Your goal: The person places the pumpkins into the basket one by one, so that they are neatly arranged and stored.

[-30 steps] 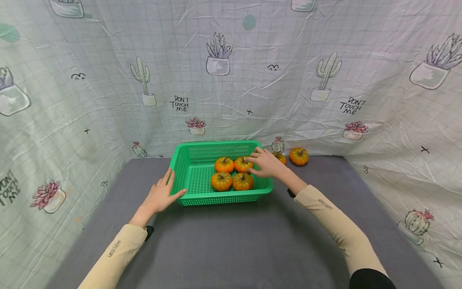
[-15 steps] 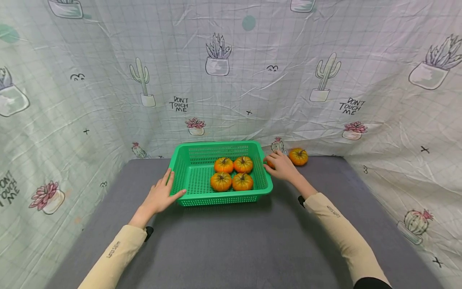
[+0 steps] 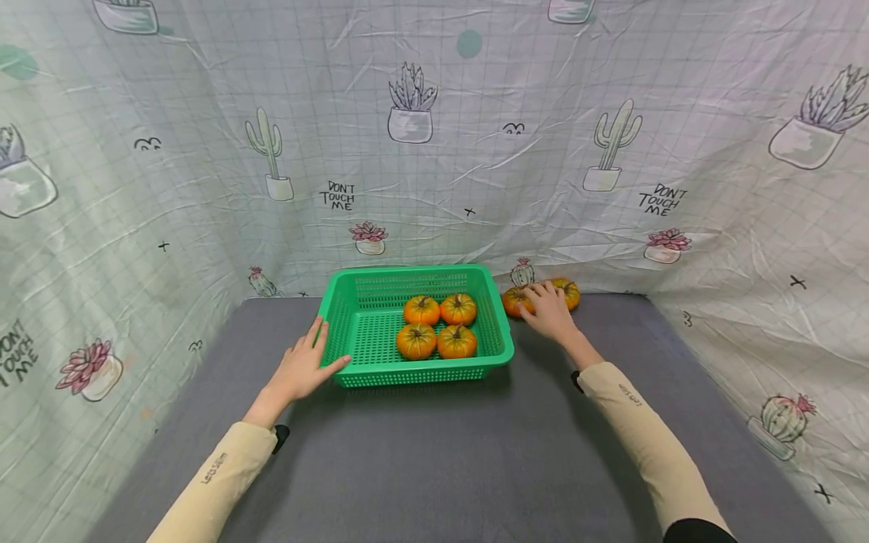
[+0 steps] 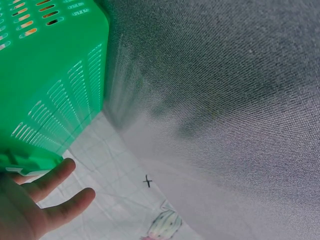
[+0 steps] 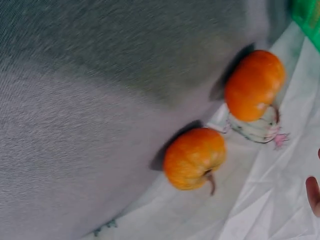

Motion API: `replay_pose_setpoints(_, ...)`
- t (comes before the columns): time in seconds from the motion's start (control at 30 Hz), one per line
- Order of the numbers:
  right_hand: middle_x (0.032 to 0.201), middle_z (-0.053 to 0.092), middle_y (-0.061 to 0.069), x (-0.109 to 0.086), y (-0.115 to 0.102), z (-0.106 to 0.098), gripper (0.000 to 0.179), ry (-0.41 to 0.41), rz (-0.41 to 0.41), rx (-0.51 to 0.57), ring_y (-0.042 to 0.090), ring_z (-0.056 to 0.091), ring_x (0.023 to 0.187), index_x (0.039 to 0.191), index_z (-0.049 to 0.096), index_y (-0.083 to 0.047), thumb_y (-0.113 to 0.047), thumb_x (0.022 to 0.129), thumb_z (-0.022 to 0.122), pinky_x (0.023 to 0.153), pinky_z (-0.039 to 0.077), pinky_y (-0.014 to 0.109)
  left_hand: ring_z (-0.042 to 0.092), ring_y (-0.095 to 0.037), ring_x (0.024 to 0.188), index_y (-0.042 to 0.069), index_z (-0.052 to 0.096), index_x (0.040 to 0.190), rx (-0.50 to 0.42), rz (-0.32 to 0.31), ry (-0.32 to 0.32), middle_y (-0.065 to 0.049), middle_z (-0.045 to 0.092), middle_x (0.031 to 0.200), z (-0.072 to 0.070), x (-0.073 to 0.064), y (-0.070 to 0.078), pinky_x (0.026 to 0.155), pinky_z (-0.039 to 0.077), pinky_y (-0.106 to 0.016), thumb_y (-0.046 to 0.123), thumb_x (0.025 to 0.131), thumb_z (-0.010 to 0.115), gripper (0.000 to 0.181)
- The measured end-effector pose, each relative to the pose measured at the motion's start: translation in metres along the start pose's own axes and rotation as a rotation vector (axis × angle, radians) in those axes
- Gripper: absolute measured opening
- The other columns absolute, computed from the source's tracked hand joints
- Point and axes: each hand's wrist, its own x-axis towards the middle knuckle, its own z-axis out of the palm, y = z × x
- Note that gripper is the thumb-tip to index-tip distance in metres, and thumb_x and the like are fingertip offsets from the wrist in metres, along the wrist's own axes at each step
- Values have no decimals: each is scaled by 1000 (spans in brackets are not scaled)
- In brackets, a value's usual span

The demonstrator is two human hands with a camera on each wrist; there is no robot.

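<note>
My left hand point(image 3: 299, 368) rests on the left rim of a green plastic basket point(image 3: 380, 375), thumb over the front corner and fingers spread straight. In the left wrist view, the fingers point(image 4: 71, 207) reach along the basket's outer wall point(image 4: 60, 95). Inside the basket sit several small orange pumpkins point(image 3: 417, 342), grouped toward the right. Outside its right side, my right hand point(image 3: 551, 315) hovers at two more pumpkins: a nearer one point(image 3: 516, 302) and a farther one point(image 3: 567, 293), partly hidden by the hand. The right wrist view shows its fingertips point(image 5: 313, 195) apart from both pumpkins, gripping nothing.
A dark grey tabletop point(image 3: 421, 460) extends in front of the basket. Behind and at both sides hangs a pale curtain point(image 3: 468, 173) printed with cacti, its lower edge close behind the two loose pumpkins.
My right hand has moved right, from over the basket's right rim to the two pumpkins outside. My left hand, the basket and the pumpkins inside have stayed in place.
</note>
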Motion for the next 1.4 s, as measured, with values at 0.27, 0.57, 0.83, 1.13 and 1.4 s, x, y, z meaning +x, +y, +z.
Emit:
replay_pose_setpoints(0.27,106,54,16,4,24,6,25,68,68,-37,33,41,96,105,60,-2,-19,87,54,76,28,48,26,-48,126,0,7,143,-1,-1,0,-19,3,150,-1,-1,1,90,27,-66,64,85,35,91)
replay_pose_setpoints(0.57,114,48,19,10,50,8,27,22,153,-74,35,38,106,110,53,-2,-19,90,47,79,29,52,26,-47,127,0,7,143,-3,2,4,-19,3,150,-1,0,2,90,27,-66,64,85,35,91)
replay_pose_setpoints(0.83,127,39,23,11,70,9,42,-71,268,-80,40,32,118,124,44,3,-21,90,48,87,27,60,26,-47,127,0,7,143,0,-2,-2,-18,2,150,-1,0,2,90,27,-66,64,85,35,91)
replay_pose_setpoints(1.13,142,22,22,6,83,9,52,-191,371,-35,41,18,129,136,30,-2,-21,91,45,93,17,66,27,-47,126,0,7,143,-3,0,3,-19,3,150,0,0,2,89,28,-65,64,85,35,91)
replay_pose_setpoints(1.4,146,11,22,5,87,17,61,-250,410,-47,41,9,132,141,18,-3,-24,91,46,95,12,69,27,-48,126,0,7,143,-7,3,3,-19,3,150,0,1,1,89,28,-66,63,85,36,91)
